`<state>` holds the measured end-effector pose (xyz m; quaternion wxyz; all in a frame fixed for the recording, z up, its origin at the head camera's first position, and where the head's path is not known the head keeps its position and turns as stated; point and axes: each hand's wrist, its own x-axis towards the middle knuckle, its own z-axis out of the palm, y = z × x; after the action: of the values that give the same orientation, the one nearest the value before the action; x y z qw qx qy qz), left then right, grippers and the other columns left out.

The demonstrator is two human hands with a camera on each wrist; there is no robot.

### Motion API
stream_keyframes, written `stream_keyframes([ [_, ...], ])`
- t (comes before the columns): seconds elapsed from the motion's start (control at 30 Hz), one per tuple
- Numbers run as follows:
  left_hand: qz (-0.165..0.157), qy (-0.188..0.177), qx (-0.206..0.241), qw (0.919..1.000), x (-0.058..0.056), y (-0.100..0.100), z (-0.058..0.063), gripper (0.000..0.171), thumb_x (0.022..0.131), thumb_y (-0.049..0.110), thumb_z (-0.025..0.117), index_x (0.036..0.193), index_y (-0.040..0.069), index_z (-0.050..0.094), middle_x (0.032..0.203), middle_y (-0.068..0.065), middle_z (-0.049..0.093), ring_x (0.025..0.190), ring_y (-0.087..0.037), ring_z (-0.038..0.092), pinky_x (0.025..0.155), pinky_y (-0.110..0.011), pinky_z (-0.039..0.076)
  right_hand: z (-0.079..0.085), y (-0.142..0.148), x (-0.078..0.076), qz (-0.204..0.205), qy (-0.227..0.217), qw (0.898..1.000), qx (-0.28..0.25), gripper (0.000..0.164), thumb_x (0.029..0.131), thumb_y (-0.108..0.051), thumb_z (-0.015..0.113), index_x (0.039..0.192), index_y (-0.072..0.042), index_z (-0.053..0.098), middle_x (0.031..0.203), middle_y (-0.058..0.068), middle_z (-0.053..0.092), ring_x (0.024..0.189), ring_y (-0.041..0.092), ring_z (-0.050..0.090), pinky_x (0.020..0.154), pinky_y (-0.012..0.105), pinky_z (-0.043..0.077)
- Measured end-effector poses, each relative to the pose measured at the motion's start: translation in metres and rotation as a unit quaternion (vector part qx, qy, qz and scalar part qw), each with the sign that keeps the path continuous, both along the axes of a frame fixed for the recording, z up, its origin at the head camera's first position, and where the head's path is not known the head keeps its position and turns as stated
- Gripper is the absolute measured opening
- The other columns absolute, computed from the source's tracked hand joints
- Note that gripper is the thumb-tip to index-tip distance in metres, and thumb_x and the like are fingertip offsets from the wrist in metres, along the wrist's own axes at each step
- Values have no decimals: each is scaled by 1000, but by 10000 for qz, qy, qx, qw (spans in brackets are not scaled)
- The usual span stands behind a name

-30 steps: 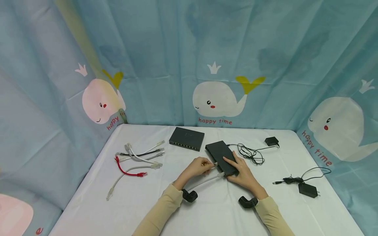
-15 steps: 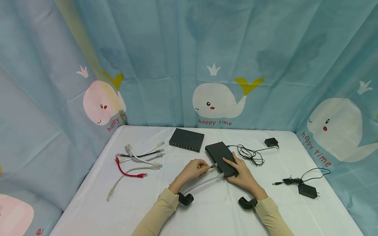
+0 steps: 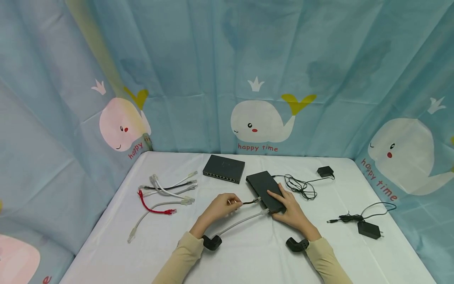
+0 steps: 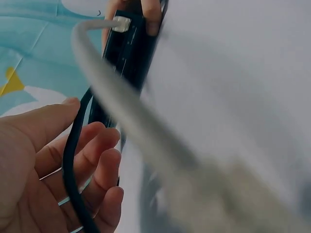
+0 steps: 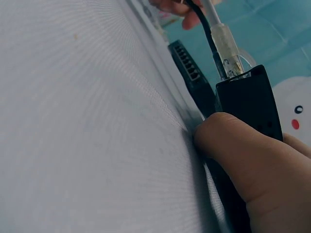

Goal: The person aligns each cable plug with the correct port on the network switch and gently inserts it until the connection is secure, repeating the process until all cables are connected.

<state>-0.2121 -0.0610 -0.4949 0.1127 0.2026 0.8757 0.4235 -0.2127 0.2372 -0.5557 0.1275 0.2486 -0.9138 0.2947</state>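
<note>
In the head view, my right hand (image 3: 291,211) grips a black network switch (image 3: 264,188) by its near end, thumb below and fingers on top. A short black Ethernet cable (image 3: 250,202) is at a port on its left side. The cable runs into my left hand (image 3: 220,207), and in the left wrist view the cable (image 4: 68,155) passes between the thumb and curled fingers. A pale grey Ethernet cable (image 3: 242,221) is plugged in nearer the right hand; its connector (image 5: 227,46) shows in the right wrist view. The grey cable's other end is near the left wrist.
A second switch (image 3: 224,169) lies behind on the white table (image 3: 259,256). Several white, grey and black cables (image 3: 170,189) and a red cable (image 3: 152,209) lie left. To the right are a coiled lead (image 3: 301,187) and two power adapters (image 3: 325,171).
My left hand has drawn back from the port, leftward and toward me, baring more of the black cable between hand and switch. The right hand and switch have stayed put.
</note>
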Motion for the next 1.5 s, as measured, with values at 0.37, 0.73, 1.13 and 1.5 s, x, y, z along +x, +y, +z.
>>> stream_keyframes([
  [0.37, 62, 281, -130, 9995, 8, -29, 5, 17, 91, 32, 59, 94, 18, 69, 76, 1, 63, 62, -15, 58, 52, -24, 44, -1, 1, 0, -44, 48, 10000, 20, 78, 67, -27, 81, 137, -30, 46, 149, 25, 23, 127, 41, 33, 87, 62, 39],
  [0.73, 345, 589, -550, 9961, 15, -59, 5, 12, 91, 25, 61, 91, 16, 69, 78, 4, 62, 64, -7, 54, 55, -23, 44, 0, 2, -2, -13, 143, 9999, 47, 78, 66, -27, 81, 137, -29, 47, 149, 25, 23, 128, 42, 32, 86, 63, 38],
  [1.13, 780, 978, -878, 9882, 25, -94, 3, 8, 88, 23, 65, 85, 16, 68, 79, 6, 62, 71, -7, 54, 64, -25, 45, 0, 0, -1, -11, 64, 10000, 23, 77, 67, -28, 81, 136, -29, 47, 149, 25, 23, 128, 42, 32, 88, 63, 37],
  [1.5, 1117, 1319, -1378, 9753, 31, -132, 4, 9, 85, 21, 68, 82, 13, 68, 81, 4, 62, 81, -16, 58, 74, -34, 47, -3, 1, -1, 29, 133, 9999, -65, 78, 66, -25, 81, 137, -28, 47, 149, 25, 23, 126, 42, 34, 87, 62, 38],
])
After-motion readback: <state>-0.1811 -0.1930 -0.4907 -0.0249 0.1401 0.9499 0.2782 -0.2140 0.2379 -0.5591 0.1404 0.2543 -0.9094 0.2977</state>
